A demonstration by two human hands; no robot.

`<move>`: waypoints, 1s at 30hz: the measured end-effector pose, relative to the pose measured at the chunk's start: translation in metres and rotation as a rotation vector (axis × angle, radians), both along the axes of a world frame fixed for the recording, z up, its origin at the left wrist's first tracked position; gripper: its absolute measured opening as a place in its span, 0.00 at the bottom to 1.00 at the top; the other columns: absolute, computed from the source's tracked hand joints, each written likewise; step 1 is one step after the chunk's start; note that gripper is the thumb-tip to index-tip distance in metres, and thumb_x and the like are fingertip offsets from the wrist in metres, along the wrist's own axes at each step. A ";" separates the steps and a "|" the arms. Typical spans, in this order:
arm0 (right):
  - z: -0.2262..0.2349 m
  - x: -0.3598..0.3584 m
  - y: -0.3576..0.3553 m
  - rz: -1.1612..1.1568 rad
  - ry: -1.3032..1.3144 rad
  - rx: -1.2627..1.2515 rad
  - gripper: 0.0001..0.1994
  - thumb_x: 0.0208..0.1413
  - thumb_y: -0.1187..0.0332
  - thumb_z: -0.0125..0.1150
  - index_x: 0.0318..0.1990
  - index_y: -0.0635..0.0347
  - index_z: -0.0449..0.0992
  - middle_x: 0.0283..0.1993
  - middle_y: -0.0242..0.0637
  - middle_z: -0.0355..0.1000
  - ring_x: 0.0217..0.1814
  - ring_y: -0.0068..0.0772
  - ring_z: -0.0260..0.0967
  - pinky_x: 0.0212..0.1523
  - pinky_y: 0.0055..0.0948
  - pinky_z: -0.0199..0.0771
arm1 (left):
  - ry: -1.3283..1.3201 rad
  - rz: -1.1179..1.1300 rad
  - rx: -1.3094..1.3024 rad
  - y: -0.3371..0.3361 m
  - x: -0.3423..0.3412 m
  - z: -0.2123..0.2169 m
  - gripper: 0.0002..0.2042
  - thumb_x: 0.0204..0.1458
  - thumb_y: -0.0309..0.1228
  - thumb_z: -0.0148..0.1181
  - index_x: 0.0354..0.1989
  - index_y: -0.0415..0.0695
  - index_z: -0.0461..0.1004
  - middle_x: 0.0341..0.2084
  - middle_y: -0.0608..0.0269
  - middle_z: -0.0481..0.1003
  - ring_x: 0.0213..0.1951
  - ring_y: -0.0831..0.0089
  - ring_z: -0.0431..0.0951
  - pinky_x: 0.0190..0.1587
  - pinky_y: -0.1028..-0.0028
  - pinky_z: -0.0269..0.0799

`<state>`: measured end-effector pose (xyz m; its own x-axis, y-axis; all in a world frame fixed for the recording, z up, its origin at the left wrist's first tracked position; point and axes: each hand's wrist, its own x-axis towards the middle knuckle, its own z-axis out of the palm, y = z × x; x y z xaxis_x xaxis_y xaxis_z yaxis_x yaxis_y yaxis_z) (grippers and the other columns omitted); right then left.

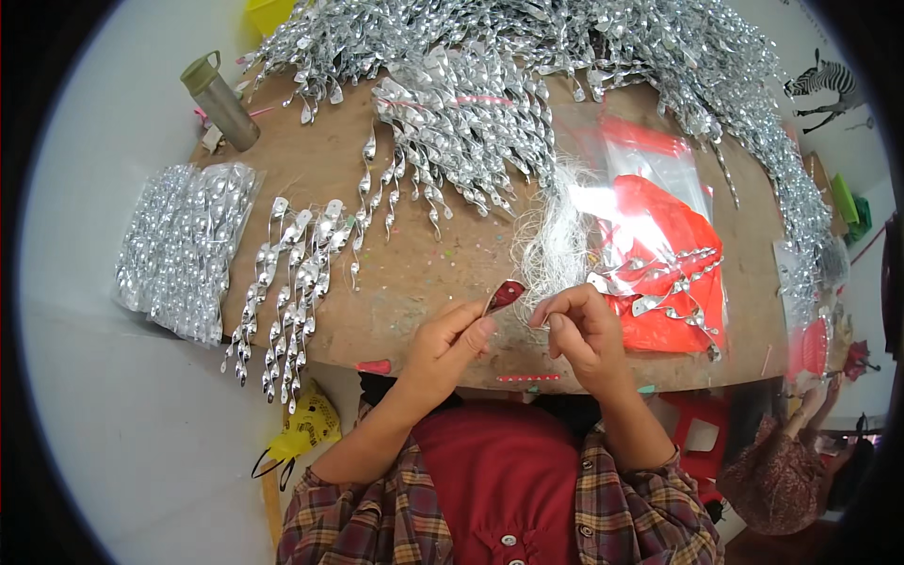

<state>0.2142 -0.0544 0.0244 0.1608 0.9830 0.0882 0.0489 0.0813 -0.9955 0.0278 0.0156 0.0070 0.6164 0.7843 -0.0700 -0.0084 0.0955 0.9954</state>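
Observation:
In front of my chest, my left hand (450,341) pinches a shiny spiral strip (507,294). The strip's rounded end shows dark red and has a small hole. To its right, my right hand (586,331) is closed, thumb against curled fingers; whatever it pinches is too fine to make out. Just beyond both hands lies a loose bundle of white string (551,250). Several silver spiral strips (680,287) rest on a red plastic bag (650,325) beside my right hand. More silver spiral strips (299,282) lie at the left, overhanging the table's front edge.
Packed silver spirals (188,250) sit at the table's (424,254) left end. A large heap of strips (527,38) spans the far side. A metal bottle (221,102) stands far left; clear bags (650,155) lie right. Another person (782,471) is at the lower right.

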 end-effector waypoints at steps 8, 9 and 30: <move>-0.006 0.011 0.011 -0.110 -0.001 -0.012 0.02 0.56 0.77 0.46 0.36 0.62 0.63 0.29 0.34 0.67 0.22 0.17 0.61 0.25 0.15 0.64 | -0.014 0.023 -0.071 0.003 -0.010 -0.005 0.12 0.58 0.35 0.48 0.39 0.38 0.72 0.22 0.71 0.67 0.28 0.83 0.67 0.33 0.82 0.64; -0.006 0.013 0.012 -0.110 -0.002 -0.013 0.02 0.56 0.77 0.46 0.36 0.62 0.63 0.29 0.34 0.67 0.22 0.17 0.61 0.25 0.15 0.64 | -0.016 0.052 -0.082 0.005 -0.012 -0.003 0.12 0.58 0.35 0.48 0.40 0.39 0.72 0.22 0.72 0.67 0.28 0.83 0.68 0.33 0.82 0.65; 0.012 -0.024 0.009 0.048 0.282 -0.023 0.07 0.55 0.78 0.49 0.41 0.63 0.62 0.31 0.41 0.72 0.27 0.24 0.69 0.30 0.20 0.70 | -0.108 0.018 0.006 -0.005 -0.008 0.003 0.17 0.55 0.28 0.53 0.52 0.38 0.67 0.33 0.66 0.65 0.29 0.81 0.69 0.33 0.82 0.67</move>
